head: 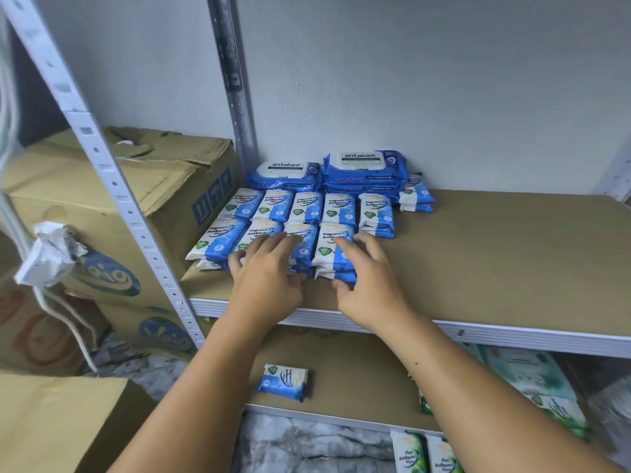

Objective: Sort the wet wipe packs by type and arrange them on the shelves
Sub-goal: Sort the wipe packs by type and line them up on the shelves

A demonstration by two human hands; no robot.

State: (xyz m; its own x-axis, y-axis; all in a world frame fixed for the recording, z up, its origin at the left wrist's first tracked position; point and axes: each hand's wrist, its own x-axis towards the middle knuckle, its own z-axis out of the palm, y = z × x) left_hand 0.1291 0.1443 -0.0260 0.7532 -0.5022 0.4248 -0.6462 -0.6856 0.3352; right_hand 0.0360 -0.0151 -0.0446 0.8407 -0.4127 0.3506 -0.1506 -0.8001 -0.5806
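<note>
Wet wipe packs (341,209), the small blue-and-white ones, sit at the left end of the upper shelf (495,261) in two rows of short stacks: five stacks at the back, four at the front. One more small stack (416,196) stands off to the right, just beside the big blue packs (365,169), which are piled against the wall in two heaps, the right heap taller.

My left hand (269,271) is flat over the middle of the front row. Its fingers (273,242) are stretched out and spread across the tops of the second and third stacks, and the thumb touches the front edge. It is pressing, not clamping.

My right hand (367,288) is at the last stack of the front row. The fingers are apart and gently bent. The index tip is on the top pack and the thumb is against the front of the lowest one, while the other fingers hang over bare shelf to the right.

On the lower shelf (358,363) a single blue pack (284,382) lies alone, tilted, near the front edge. Green packs (423,455) show at the bottom right, and I can't tell what they rest on. Pale green packs (526,370) sit farther right under the upper shelf.

Left of the rack's slotted post (112,186) are stacked cardboard boxes (143,199), the top one dented and half open.
</note>
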